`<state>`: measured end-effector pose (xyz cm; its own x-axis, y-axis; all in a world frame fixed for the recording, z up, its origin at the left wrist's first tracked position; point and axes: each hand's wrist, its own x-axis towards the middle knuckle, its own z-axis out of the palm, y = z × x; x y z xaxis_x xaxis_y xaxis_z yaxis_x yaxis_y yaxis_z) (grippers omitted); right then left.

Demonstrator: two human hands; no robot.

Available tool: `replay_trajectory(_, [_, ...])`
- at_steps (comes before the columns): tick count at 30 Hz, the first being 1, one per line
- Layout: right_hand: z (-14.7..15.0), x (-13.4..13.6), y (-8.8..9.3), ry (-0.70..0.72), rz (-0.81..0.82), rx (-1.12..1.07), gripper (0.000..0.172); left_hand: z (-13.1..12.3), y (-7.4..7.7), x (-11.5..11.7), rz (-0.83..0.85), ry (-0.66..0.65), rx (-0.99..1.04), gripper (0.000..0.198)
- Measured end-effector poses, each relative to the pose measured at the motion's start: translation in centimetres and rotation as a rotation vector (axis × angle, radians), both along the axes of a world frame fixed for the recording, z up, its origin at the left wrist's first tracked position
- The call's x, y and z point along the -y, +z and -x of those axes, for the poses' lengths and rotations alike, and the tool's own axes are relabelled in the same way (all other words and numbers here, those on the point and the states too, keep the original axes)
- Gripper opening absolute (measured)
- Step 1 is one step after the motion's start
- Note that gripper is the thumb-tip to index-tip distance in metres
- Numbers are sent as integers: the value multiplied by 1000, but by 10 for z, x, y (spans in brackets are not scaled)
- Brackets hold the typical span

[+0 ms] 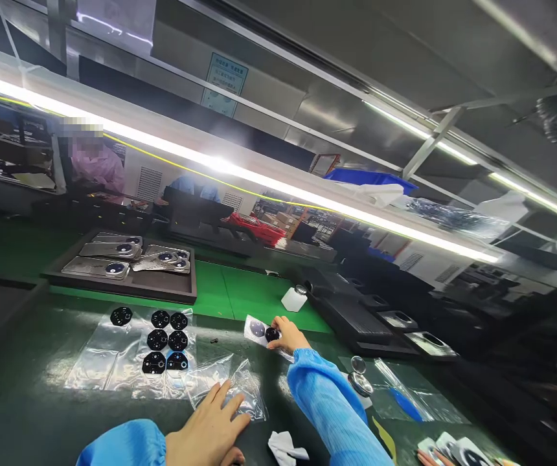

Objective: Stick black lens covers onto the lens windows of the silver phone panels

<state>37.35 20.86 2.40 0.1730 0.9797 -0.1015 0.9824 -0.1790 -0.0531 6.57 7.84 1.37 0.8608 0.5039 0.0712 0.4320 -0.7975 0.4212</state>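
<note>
My left hand (213, 417) lies with fingers spread on a clear plastic bag (252, 391) near the front of the bench. Farther forward, my right hand (289, 335) has thumb and fingers closed around a black round-looking lens plate (272, 334) at the right end of a white backing sheet (249, 330). A grey disc (258, 329) shows on that same sheet. To the left, several black octagonal lens plates (157, 340) with small holes rest in rows on clear plastic film (96, 362). One more plate (121, 316) sits apart from those rows.
At back left, a dark tray (187, 291) holds several phone housings (96, 266). A white bottle (294, 299) stands beyond my right hand, beside stacked black trays (351, 310). Nearby are a round metal-lidded container (360, 383), crumpled white cloth (287, 448) and another person's hand (434, 458).
</note>
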Motion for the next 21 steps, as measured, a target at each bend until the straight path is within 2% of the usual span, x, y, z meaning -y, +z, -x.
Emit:
replay_trajectory(6, [10, 10, 9, 5, -46, 103, 34, 2, -9, -1, -32, -1, 39, 51])
replay_trajectory(12, [14, 19, 11, 57, -70, 102, 33, 2, -13, 0, -56, 5, 73, 45])
replay_trajectory(21, [13, 11, 10, 27, -55, 74, 34, 3, -18, 1, -50, 3, 119, 43])
